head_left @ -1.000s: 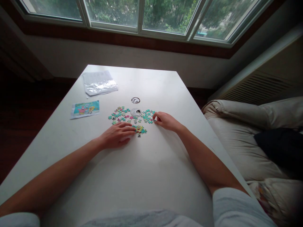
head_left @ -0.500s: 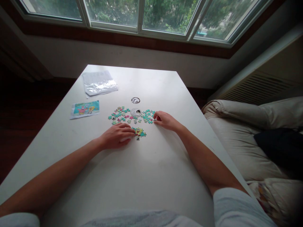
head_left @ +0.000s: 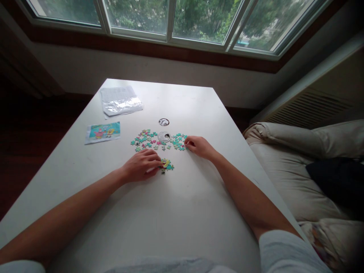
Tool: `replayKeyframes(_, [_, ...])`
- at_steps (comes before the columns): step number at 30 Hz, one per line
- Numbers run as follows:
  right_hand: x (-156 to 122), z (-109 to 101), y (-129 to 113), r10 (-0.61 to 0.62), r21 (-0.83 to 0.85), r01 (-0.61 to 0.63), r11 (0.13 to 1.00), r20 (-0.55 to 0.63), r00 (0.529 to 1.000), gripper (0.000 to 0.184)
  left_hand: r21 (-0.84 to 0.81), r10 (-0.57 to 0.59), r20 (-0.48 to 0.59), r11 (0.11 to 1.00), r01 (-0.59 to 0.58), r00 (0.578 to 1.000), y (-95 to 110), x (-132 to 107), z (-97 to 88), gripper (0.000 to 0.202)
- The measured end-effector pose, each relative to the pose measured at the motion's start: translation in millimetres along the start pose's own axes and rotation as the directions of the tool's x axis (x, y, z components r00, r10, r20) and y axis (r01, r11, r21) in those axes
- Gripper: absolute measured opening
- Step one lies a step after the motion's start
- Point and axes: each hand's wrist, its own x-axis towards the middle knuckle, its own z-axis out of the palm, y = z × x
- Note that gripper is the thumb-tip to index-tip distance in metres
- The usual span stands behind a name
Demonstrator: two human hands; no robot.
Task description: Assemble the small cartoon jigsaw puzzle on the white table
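A small joined section of a jigsaw puzzle (head_left: 167, 165), with a yellow cartoon figure and turquoise parts, lies on the white table in front of me. My left hand (head_left: 144, 163) has its fingertips closed at that section's left edge, partly covering it. Loose puzzle pieces in turquoise, pink and pale green lie beyond it, in a left group (head_left: 145, 139) and a right group (head_left: 178, 140). At the right group's outer edge, my right hand (head_left: 200, 147) rests with curled, pinched fingers. Whatever sits between those fingertips is too small to make out.
Between the loose groups is a round cable-hole ring (head_left: 164, 137), with an open round hole (head_left: 163, 122) behind it. A picture card (head_left: 102, 132) and a clear plastic bag with paper (head_left: 121, 101) lie at left. A beige sofa (head_left: 284, 159) stands right of the table (head_left: 170, 220).
The joined puzzle section has turned slightly and shifted a little toward me under my left fingers. My right hand stays by the right group of loose pieces.
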Motion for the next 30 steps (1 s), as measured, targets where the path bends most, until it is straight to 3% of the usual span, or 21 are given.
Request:
replayKeyframes(4, [5, 13, -12, -0.078, -0.035, 0.074, 0.997, -0.118, 0.99, 0.014, 0.078, -0.109, -0.099, 0.99, 0.117, 0.989, -7, 0, 5.6, 0.026])
replayKeyframes(7, [10, 22, -25, -0.194, -0.069, 0.186, 0.98, -0.126, 0.973, 0.016, 0.136, -0.168, -0.149, 0.973, 0.189, 0.974, -15, 1, 11.2, 0.032])
replayKeyframes(13, [18, 37, -46, -0.332, -0.177, 0.316, 0.932, -0.073, 0.94, 0.033, 0.191, -0.233, -0.078, 0.951, 0.243, 0.969, -22, 4, 17.7, 0.053])
replayKeyframes(26, [7, 48, -44, -0.324, -0.172, 0.306, 0.936, -0.089, 0.942, 0.032, 0.115, -0.178, -0.08, 0.976, 0.186, 0.981, -12, 6, 15.6, 0.033])
replayKeyframes(30, [6, 50, -43, -0.319, -0.168, 0.295, 0.94, -0.137, 0.938, 0.033, 0.123, -0.225, -0.128, 0.963, 0.241, 0.966, -15, 5, 11.0, 0.031])
